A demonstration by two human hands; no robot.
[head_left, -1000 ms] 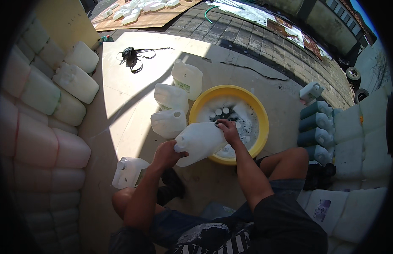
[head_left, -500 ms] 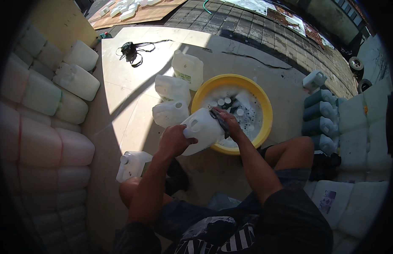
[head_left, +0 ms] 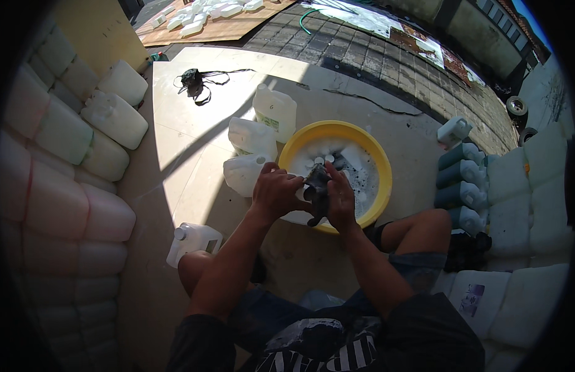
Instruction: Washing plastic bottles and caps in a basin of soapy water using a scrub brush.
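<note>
Item: one capped pale jug (head_left: 196, 240), beside my left knee, perhaps set there out of the way.
Item: my left hand (head_left: 276, 193), fingers curled beside a dark cloth (head_left: 319, 193); whether closed on anything, I cannot tell.
Item: my right hand (head_left: 340, 201), clamped on that cloth, which hangs between both hands over the basin's near-left side, presumably so drips fall in.
Item: yellow basin (head_left: 386, 197), suds and pale round caps (head_left: 318, 160) inside, within easy reach.
Item: three pale jugs (head_left: 251, 137), clustered just left of it, likely for handiness.
Item: blue-green jugs (head_left: 459, 194), rowed at right, probably saving floor.
</note>
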